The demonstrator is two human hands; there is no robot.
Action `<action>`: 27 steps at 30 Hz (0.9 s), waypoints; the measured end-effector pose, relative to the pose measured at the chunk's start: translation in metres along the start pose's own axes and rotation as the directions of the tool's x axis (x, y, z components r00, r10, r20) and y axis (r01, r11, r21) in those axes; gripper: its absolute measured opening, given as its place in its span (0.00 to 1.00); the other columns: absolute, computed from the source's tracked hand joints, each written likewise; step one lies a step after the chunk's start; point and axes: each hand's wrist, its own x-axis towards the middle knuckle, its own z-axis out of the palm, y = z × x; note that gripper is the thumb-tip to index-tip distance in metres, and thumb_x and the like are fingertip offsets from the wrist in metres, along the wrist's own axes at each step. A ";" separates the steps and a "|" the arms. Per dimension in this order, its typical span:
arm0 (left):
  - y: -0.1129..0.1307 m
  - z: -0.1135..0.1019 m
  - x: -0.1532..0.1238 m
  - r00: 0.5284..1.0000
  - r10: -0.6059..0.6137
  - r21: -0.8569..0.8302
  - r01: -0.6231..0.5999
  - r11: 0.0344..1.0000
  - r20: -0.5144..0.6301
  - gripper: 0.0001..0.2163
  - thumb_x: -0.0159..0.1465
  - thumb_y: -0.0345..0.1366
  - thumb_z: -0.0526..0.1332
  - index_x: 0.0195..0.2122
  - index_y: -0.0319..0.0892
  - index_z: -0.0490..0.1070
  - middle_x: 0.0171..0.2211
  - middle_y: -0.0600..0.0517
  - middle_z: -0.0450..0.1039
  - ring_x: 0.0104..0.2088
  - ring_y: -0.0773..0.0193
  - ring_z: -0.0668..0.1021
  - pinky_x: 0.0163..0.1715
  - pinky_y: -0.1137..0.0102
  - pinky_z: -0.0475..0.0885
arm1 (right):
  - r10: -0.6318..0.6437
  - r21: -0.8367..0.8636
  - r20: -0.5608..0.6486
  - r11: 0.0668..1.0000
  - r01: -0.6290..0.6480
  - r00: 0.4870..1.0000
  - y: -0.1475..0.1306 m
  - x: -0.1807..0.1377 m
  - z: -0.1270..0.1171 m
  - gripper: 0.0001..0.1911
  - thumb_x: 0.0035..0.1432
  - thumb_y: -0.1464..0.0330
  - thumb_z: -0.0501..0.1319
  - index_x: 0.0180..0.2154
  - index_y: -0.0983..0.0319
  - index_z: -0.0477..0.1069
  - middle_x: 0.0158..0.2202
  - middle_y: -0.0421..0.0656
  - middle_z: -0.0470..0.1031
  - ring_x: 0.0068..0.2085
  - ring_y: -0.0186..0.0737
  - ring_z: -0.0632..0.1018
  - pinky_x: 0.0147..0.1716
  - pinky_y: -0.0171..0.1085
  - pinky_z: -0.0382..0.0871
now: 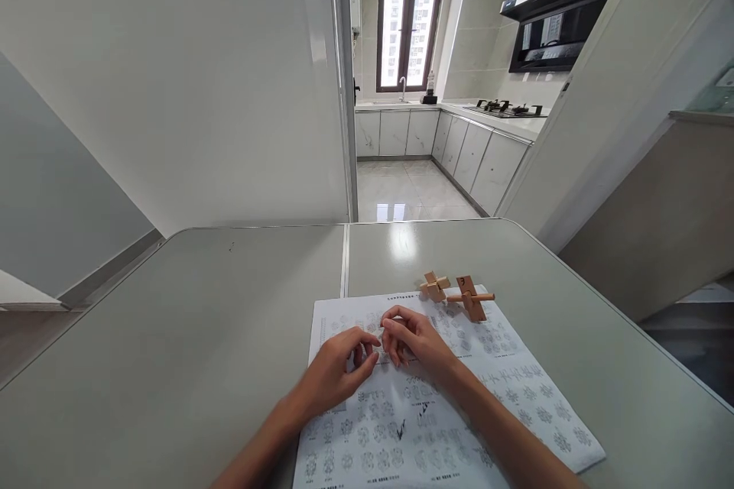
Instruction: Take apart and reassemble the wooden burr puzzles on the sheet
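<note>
My left hand [338,367] and my right hand [410,336] rest on a printed paper sheet [510,382] full of small diagrams and check marks. Both hands have their fingers curled, and the fingertips meet near the sheet's upper middle. What lies between them is too small to make out. Just beyond my right hand stand two wooden cross-shaped puzzles: a pale one [434,286] and a darker one [470,297] with a round rod through it.
The sheet lies on a grey table [172,336] with a seam down its middle. Behind it, a white wall at left and a doorway into a kitchen with cabinets, sink, stove and window. A wooden counter stands at right.
</note>
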 end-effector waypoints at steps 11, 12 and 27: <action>0.000 0.001 -0.001 1.000 0.009 0.022 -0.009 1.000 0.002 0.08 0.71 0.37 0.58 0.43 0.45 0.76 0.32 0.54 0.75 0.30 0.65 0.73 0.33 0.71 0.68 | 0.019 -0.020 0.002 1.000 -0.019 1.000 -0.004 -0.001 0.001 0.19 0.63 0.51 0.66 0.36 0.60 0.68 0.24 0.38 0.77 0.18 0.31 0.74 0.16 0.29 0.60; 0.000 0.001 -0.001 1.000 0.011 0.023 -0.011 1.000 0.001 0.07 0.71 0.37 0.58 0.43 0.45 0.76 0.32 0.54 0.75 0.30 0.65 0.73 0.33 0.71 0.68 | 0.019 -0.019 0.002 1.000 -0.019 1.000 -0.004 -0.001 0.001 0.19 0.63 0.51 0.66 0.36 0.60 0.68 0.24 0.38 0.77 0.18 0.31 0.74 0.16 0.29 0.60; 0.002 0.000 0.001 1.000 0.031 0.038 -0.030 0.999 -0.004 0.09 0.72 0.36 0.56 0.40 0.44 0.76 0.31 0.53 0.75 0.30 0.65 0.72 0.33 0.71 0.68 | 0.024 -0.030 0.039 0.999 -0.023 0.999 -0.002 -0.001 -0.001 0.18 0.63 0.52 0.65 0.38 0.60 0.69 0.28 0.38 0.78 0.20 0.30 0.74 0.19 0.30 0.61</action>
